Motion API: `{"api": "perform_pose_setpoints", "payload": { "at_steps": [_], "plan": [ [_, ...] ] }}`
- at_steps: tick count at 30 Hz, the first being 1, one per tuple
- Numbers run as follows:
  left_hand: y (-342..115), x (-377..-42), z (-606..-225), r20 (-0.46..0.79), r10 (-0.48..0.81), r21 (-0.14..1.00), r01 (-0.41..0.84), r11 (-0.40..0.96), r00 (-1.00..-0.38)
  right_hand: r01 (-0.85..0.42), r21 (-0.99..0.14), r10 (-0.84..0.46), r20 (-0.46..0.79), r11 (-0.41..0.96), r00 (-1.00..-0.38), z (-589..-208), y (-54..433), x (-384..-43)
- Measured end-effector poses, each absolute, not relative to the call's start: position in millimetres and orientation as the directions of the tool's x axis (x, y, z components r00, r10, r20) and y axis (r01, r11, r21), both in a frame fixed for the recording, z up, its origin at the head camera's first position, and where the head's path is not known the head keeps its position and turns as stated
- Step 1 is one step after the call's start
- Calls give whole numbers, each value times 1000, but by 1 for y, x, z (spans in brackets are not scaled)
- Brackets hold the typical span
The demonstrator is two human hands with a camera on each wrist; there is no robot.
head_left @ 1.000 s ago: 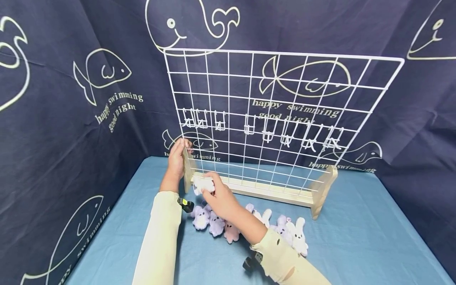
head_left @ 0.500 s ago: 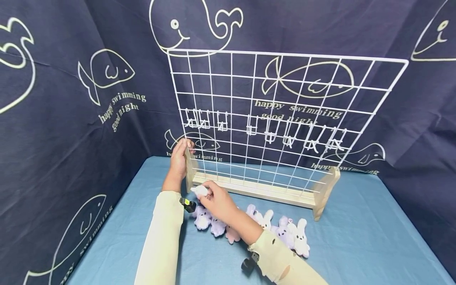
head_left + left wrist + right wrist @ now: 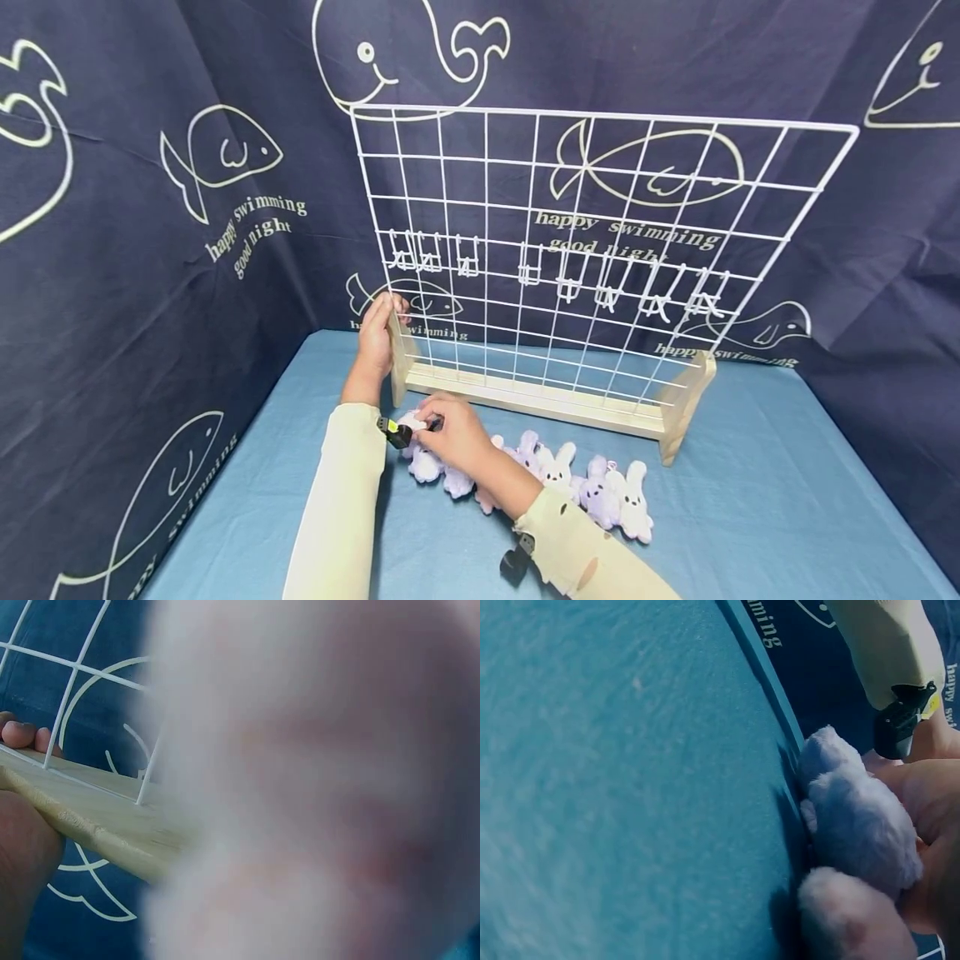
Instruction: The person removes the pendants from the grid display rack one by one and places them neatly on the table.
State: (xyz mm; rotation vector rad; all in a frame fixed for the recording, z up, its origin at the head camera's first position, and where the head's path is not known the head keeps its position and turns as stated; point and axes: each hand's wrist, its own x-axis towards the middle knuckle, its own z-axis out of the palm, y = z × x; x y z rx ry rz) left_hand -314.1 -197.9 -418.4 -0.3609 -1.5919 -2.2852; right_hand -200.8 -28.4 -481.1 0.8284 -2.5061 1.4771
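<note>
My left hand (image 3: 377, 333) grips the left wooden end piece (image 3: 402, 360) of a rack that carries a white wire grid (image 3: 486, 204). In the left wrist view its fingertips (image 3: 21, 735) show over the wood's far edge. Low in front of the rack's left end, my right hand (image 3: 459, 435) pinches a small white plush toy (image 3: 412, 419), partly hidden by the left wrist camera. A pale blur (image 3: 300, 780) fills most of the left wrist view. Beneath the right hand lie lilac plush toys (image 3: 425, 467) and a pink one (image 3: 485, 499), partly covered by the forearm.
Several white hooks (image 3: 529, 273) hang in a row on the grid. Rightward along the blue-covered table (image 3: 780, 492) the plush row continues with a white rabbit (image 3: 557, 472), a lilac one (image 3: 600, 495) and another white rabbit (image 3: 636, 505). Dark whale-print cloth (image 3: 247, 333) surrounds the table.
My right hand has brought the white plush down from beside the wooden base rail, toward me and slightly left, to the left wrist. My left hand keeps its grip on the rack.
</note>
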Motion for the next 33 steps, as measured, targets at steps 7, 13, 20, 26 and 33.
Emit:
{"api": "perform_pose_setpoints", "payload": {
  "at_steps": [7, 13, 20, 26, 33],
  "plan": [
    [-198, -314, -417, 389, -108, 862, 403, -308, -915, -513, -748, -485, 292, 421, -824, -482, -29, -201],
    [-198, -313, -414, 382, -116, 864, 399, -307, -917, -547, -728, -528, 298, 413, -795, -480, -28, -201],
    [-199, -312, -415, 370, -109, 874, 386, -296, -923, -604, -662, -579, 302, 444, -757, -481, -26, -200],
    [-198, -312, -414, 368, -118, 875, 387, -290, -922, -666, -607, -653, 298, 433, -696, -477, -20, -199],
    [-194, -310, -413, 384, -154, 869, 413, -273, -910, -718, -567, -711, 299, 404, -636, -475, -17, -195]
  ]
}}
